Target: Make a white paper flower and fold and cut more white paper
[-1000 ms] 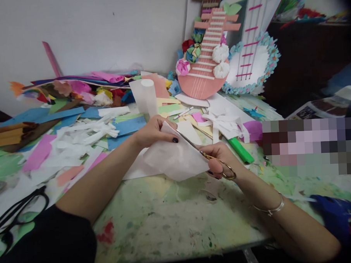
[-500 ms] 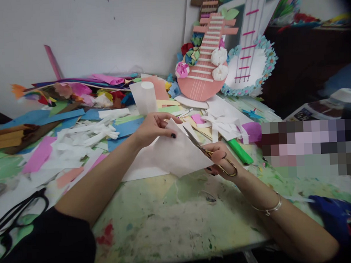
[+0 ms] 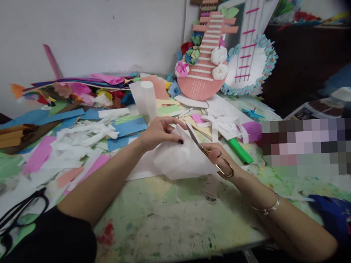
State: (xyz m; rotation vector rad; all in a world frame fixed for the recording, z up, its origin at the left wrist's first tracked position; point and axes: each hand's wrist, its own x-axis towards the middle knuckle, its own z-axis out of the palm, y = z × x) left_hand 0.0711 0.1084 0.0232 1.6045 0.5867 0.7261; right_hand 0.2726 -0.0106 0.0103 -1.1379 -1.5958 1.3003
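My left hand (image 3: 162, 134) pinches the upper edge of a thin white sheet of paper (image 3: 188, 158) between thumb and fingers. Gold-handled scissors (image 3: 225, 167) are in my right hand (image 3: 220, 156), with thumb and fingers at the handle loops. The blades lie along the paper's right edge, near my left fingertips; whether they are parted is hard to make out. Another white sheet (image 3: 143, 164) lies flat on the table beneath the held paper. Part of the right fingers is hidden behind the paper and scissors.
White paper strips (image 3: 88, 131) and blue paper (image 3: 131, 126) are heaped at left, near black glasses (image 3: 24, 208). A paper roll (image 3: 147, 96) stands behind my hands. A green roll (image 3: 240, 150) lies at right. Decorated paper instruments (image 3: 204, 81) lean at the back.
My left hand has shifted slightly right and down with the paper. The sheet now sags more in the middle, and the scissors blades stand a little steeper.
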